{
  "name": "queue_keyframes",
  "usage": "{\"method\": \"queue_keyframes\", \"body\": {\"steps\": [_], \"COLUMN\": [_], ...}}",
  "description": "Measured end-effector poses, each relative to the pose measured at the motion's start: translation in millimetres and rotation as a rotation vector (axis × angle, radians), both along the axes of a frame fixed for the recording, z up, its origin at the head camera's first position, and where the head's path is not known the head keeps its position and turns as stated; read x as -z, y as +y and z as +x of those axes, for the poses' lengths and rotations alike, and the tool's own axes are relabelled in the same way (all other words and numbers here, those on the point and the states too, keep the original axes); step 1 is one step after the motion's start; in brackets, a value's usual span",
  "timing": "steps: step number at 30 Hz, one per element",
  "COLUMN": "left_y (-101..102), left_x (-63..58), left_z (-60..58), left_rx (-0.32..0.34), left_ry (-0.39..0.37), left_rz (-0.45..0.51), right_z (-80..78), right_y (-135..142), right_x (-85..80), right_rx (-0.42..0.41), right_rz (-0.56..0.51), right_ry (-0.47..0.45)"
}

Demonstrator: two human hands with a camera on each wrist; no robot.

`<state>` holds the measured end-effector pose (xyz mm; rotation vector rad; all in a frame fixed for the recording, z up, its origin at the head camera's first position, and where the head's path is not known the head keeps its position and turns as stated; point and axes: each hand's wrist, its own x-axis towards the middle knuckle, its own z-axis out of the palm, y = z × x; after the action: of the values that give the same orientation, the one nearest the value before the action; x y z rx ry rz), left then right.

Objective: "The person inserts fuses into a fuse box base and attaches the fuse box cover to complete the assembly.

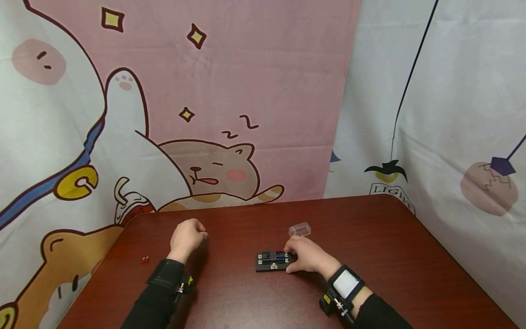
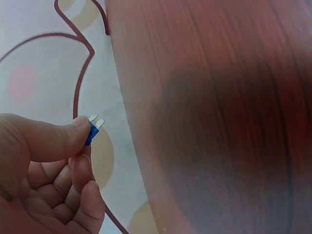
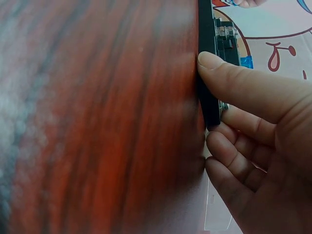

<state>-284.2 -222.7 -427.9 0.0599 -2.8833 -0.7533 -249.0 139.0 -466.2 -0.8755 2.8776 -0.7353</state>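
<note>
My left hand (image 1: 186, 238) is raised over the left part of the table, its thumb and index finger pinching a small blue blade fuse (image 2: 91, 135). The two metal prongs of the fuse point up and away from the fingers in the left wrist view. A black fuse block (image 1: 263, 268) with metal terminals lies flat on the table. My right hand (image 1: 310, 256) grips the right end of this block, thumb on the near side and fingers on the far side. Something blue (image 3: 247, 62) and something red (image 1: 280, 251) show in the block, partly hidden by the fingers.
A clear plastic cover (image 1: 300, 229) stands on the table (image 1: 238, 301) just behind the right hand. Small red pieces (image 1: 145, 260), perhaps fuses, lie near the left table edge. A printed cloth (image 1: 267, 82) hangs behind the table.
</note>
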Motion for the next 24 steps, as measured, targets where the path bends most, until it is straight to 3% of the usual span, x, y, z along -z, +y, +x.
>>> {"method": "queue_keyframes", "body": {"steps": [24], "left_y": [70], "left_x": [-7.8], "left_z": [16.2], "left_rx": [0.198], "left_ry": [0.096], "left_rz": [-0.004], "right_z": [1.2], "right_y": [-1], "right_x": [-3.2], "right_rx": [-0.004], "right_rz": [-0.003], "right_ry": [0.012]}}
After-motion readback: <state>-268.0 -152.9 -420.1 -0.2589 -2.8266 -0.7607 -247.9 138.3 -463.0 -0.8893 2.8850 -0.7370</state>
